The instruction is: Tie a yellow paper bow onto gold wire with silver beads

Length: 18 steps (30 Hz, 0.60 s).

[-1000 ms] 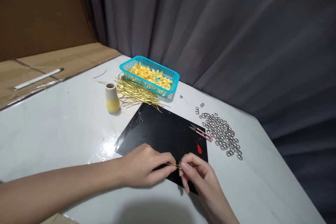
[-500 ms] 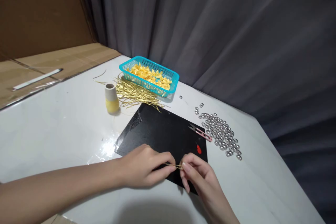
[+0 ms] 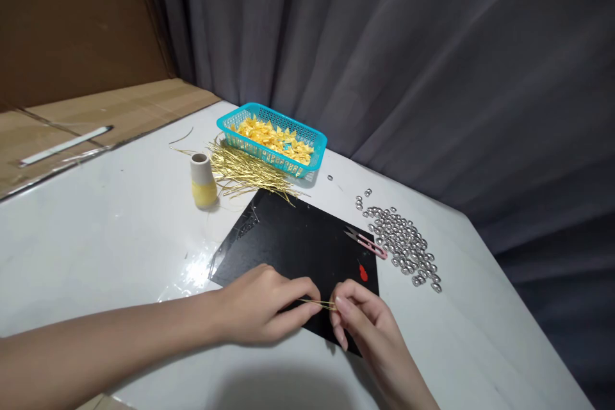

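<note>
You're working at a glossy white desk (image 3: 96, 237), over a black plastic sheet (image 3: 288, 237). Beyond it sit a teal mesh plastic basket (image 3: 262, 152) of folded yellow paper pieces (image 3: 276, 141), a loose bundle of gold wire strands (image 3: 250, 173), a cream-and-yellow tube (image 3: 204, 182) and a scatter of silver metal beads (image 3: 403, 237). Pink-handled thread snips (image 3: 368, 245) and a small red plastic tool (image 3: 362, 272) lie toward the sheet's right side. Your left hand (image 3: 262, 304) and right hand (image 3: 369, 320) each grip, fingers pinched together, a thin gold wire strand (image 3: 317, 303) over the sheet's near edge (a slack pinch could drop it, and a hard pull could kink it). Compared with the earlier frame, slightly more strand shows beyond your left fingertips.
</note>
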Each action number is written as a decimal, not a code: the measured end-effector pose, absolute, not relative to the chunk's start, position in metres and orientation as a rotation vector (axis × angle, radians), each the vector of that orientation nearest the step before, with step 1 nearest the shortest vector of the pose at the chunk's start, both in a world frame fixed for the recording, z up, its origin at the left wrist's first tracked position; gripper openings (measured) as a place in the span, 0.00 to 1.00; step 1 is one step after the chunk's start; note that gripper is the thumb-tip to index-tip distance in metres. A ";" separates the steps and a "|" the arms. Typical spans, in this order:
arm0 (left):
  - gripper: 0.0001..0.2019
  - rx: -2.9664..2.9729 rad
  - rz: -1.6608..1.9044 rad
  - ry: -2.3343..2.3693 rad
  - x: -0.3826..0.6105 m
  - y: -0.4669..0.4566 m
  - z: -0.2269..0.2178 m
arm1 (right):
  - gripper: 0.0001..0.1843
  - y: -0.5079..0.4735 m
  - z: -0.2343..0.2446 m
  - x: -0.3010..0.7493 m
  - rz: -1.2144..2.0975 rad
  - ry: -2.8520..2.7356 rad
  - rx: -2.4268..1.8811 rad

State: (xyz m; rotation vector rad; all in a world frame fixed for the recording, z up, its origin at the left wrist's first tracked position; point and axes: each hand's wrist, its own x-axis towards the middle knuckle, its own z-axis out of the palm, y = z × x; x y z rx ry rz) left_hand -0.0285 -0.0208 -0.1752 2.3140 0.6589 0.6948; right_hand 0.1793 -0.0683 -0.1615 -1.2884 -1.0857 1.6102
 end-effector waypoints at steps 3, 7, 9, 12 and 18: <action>0.11 2.313 0.684 0.661 -0.029 -0.020 -0.175 | 0.19 -0.069 -0.162 0.180 1.608 -1.081 -1.290; 0.11 2.310 0.688 0.661 -0.028 -0.021 -0.175 | 0.20 -0.070 -0.160 0.177 1.602 -1.077 -1.301; 0.11 2.305 0.692 0.654 -0.028 -0.021 -0.175 | 0.20 -0.070 -0.159 0.176 1.585 -1.067 -1.312; 0.10 2.291 0.689 0.644 -0.028 -0.021 -0.174 | 0.21 -0.070 -0.157 0.176 1.595 -1.075 -1.313; 0.09 2.268 0.692 0.643 -0.029 -0.021 -0.176 | 0.21 -0.070 -0.159 0.178 1.586 -1.094 -1.316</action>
